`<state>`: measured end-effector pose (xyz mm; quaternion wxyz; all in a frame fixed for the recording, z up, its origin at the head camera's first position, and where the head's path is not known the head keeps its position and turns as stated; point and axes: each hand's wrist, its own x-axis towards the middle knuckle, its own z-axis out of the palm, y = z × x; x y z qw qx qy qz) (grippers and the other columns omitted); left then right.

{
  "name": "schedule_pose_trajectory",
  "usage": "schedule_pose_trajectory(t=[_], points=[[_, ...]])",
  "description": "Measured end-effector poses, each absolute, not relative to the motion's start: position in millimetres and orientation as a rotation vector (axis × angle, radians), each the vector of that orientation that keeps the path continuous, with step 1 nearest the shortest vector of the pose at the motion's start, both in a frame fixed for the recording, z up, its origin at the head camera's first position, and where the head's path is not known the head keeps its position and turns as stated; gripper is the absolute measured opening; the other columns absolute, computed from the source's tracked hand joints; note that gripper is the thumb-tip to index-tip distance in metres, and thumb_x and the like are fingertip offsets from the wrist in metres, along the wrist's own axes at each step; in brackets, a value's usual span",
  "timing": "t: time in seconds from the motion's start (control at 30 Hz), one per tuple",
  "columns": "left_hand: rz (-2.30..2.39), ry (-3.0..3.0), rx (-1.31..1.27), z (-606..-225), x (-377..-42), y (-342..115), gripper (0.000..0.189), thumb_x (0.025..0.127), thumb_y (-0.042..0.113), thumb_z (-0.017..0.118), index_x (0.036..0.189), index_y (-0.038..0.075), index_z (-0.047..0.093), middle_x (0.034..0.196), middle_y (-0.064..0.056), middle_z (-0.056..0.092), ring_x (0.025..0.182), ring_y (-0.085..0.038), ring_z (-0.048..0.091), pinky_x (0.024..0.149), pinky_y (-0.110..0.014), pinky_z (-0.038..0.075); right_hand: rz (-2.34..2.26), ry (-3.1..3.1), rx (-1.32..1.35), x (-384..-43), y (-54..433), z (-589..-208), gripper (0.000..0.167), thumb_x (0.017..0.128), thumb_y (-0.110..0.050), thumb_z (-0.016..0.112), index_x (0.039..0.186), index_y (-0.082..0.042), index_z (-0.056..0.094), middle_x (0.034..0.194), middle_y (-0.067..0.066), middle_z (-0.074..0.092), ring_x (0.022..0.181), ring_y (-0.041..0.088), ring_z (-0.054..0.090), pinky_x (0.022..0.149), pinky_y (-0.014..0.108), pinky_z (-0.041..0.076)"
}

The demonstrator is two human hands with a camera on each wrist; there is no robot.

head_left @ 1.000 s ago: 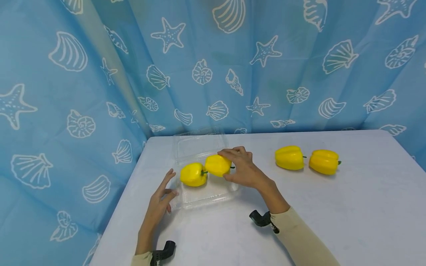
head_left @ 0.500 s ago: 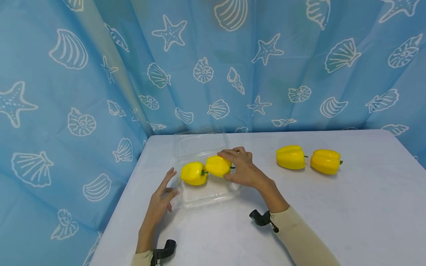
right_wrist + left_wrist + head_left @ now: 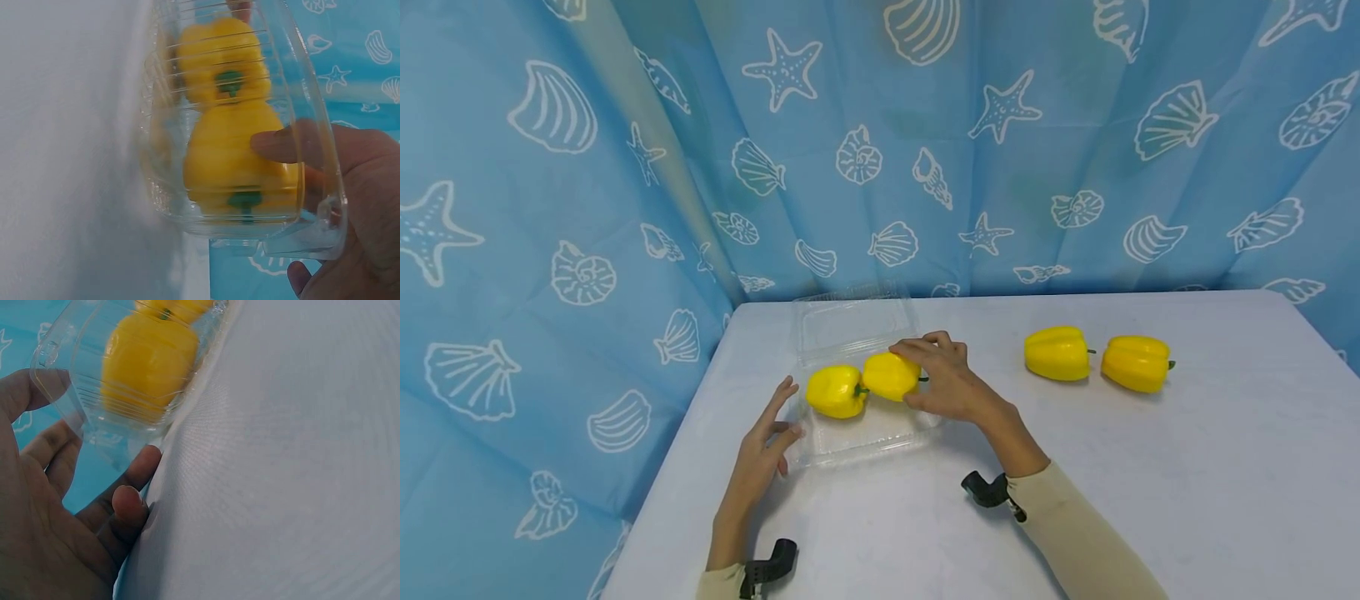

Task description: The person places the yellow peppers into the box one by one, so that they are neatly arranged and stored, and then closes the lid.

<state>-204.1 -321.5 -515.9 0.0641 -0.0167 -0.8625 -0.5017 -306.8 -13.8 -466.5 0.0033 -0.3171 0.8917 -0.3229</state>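
Currently right hand (image 3: pixel 951 382) grips pepper (image 3: pixel 887 375) in clear box (image 3: pixel 868 440); left hand (image 3: pixel 758 460) relaxed at edge.

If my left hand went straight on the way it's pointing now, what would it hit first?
Most likely the clear plastic container: the left hand is right at its left side, though whether they touch is hard to tell.

A clear plastic container (image 3: pixel 868 443) lies open just left of centre in the head view, its lid (image 3: pixel 853 327) folded back toward the top of the frame. Inside, a glossy yellow pepper (image 3: pixel 833 393) lies sideways, stem rightward, with the left hand (image 3: pixel 762 454) nearby at the container's left edge; right of it, the right hand (image 3: pixel 949 382) grips a similar second pepper (image 3: pixel 887 376).
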Motion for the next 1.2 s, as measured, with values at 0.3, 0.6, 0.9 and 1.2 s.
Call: schedule_pose_trajectory(t=[0.3, 0.6, 0.9, 1.2], points=[[-1.496, -2.635, 0.010, -515, -205, -319, 0.057, 0.099, 0.017, 0.058, 0.154, 0.019, 0.041, 0.164, 0.004, 0.026, 0.111, -0.035, 0.057, 0.044, -0.032, 0.048, -0.981, 2.809, -1.011, -307, -14, -469, 0.069, 0.081, -0.021, 0.082, 0.145, -0.016, 0.055, 0.148, 0.006, 0.049, 0.132, 0.032, 0.033, 0.097, 0.053, 0.025], [-1.505, -2.620, -0.013, -511, -204, -317, 0.057, 0.099, 0.018, 0.059, 0.153, 0.021, 0.042, 0.163, 0.006, 0.027, 0.109, -0.034, 0.058, 0.044, -0.032, 0.048, -0.973, 2.801, -0.981, -309, -15, -471, 0.074, 0.083, -0.021, 0.079, 0.149, -0.014, 0.048, 0.151, 0.005, 0.047, 0.132, 0.032, 0.033, 0.099, 0.052, 0.024], [-1.521, -2.621, -0.047, -475, -188, -303, 0.056, 0.099, 0.017, 0.058, 0.152, 0.011, 0.043, 0.163, -0.004, 0.028, 0.109, -0.037, 0.058, 0.047, -0.035, 0.051, -0.990, 2.800, -0.967, -312, -16, -473, 0.070, 0.083, -0.020, 0.079, 0.147, -0.018, 0.050, 0.151, 0.004, 0.047, 0.133, 0.033, 0.033, 0.099, 0.052, 0.024], [-1.521, -2.628, -0.047, -475, -189, -303, 0.056, 0.099, 0.014, 0.058, 0.152, 0.012, 0.043, 0.163, -0.003, 0.028, 0.109, -0.036, 0.058, 0.047, -0.036, 0.052, -0.978, 2.788, -0.995, -313, -14, -473, 0.073, 0.085, -0.024, 0.076, 0.151, -0.016, 0.046, 0.155, 0.004, 0.041, 0.135, 0.033, 0.031, 0.100, 0.053, 0.024]])
